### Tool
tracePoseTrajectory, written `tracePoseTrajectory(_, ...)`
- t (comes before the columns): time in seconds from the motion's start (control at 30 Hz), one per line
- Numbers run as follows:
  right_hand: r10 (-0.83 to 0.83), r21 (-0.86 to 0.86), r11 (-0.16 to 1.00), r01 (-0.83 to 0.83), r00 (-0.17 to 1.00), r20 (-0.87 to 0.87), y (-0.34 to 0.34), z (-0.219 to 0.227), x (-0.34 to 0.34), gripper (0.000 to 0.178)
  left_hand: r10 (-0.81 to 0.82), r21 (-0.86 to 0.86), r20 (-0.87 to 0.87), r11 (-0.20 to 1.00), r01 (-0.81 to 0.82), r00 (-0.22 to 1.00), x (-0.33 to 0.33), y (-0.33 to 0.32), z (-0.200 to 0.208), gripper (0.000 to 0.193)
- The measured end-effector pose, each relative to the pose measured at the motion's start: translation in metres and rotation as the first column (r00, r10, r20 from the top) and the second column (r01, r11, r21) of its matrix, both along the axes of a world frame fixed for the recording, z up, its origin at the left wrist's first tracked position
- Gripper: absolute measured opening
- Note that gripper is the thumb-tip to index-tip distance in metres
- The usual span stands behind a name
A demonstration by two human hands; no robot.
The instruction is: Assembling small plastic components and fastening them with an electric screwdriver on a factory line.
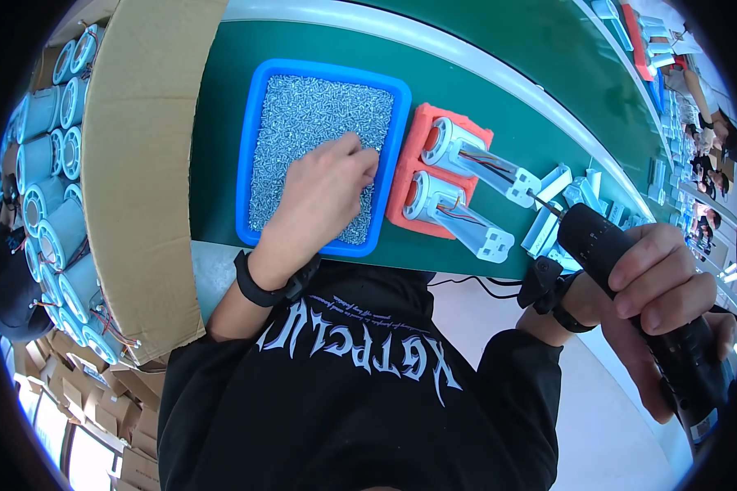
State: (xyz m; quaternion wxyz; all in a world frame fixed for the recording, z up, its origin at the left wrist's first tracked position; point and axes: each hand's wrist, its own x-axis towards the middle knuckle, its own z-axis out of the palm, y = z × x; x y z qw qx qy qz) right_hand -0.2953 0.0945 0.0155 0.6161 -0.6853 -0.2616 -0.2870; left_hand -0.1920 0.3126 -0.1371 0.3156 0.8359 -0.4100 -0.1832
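My left hand (323,184) is over a blue tray (245,155) filled with small silvery screws (311,102). Its fingers are curled together at the screws' right side, and whatever they pinch is hidden. My right hand (663,282) grips a black electric screwdriver (594,245). The bit points left at the end of the upper white cylindrical part (483,168); I cannot tell if it touches. A similar lower part (454,219) lies beside it. Both have wires inside and rest in a red foam holder (404,176).
A cardboard box (143,180) stands at the left, with several white cylinders (45,200) with wires beyond it. White plastic pieces (585,192) lie on the green table (221,106) behind the screwdriver. Other people (716,135) are at the far right.
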Motion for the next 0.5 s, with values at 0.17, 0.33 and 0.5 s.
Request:
tracePoseTrajectory(0.17,-0.012,-0.031,0.999,0.012,1.000,-0.009,-0.004,0.001,0.001,0.083,0.071,-0.078,-0.109,0.994,-0.080,0.991,0.022,0.004,0.011,0.007)
tracePoseTrajectory(0.33,-0.003,-0.047,0.999,0.002,1.000,-0.011,-0.005,0.002,0.000,0.085,0.104,-0.318,-0.287,0.927,-0.197,0.952,0.015,-0.017,0.024,0.010)
tracePoseTrajectory(0.5,0.073,-0.070,0.995,-0.077,0.996,-0.052,-0.009,0.003,0.007,0.085,-0.028,-0.482,-0.401,0.857,-0.185,0.916,-0.003,-0.051,0.020,0.007)
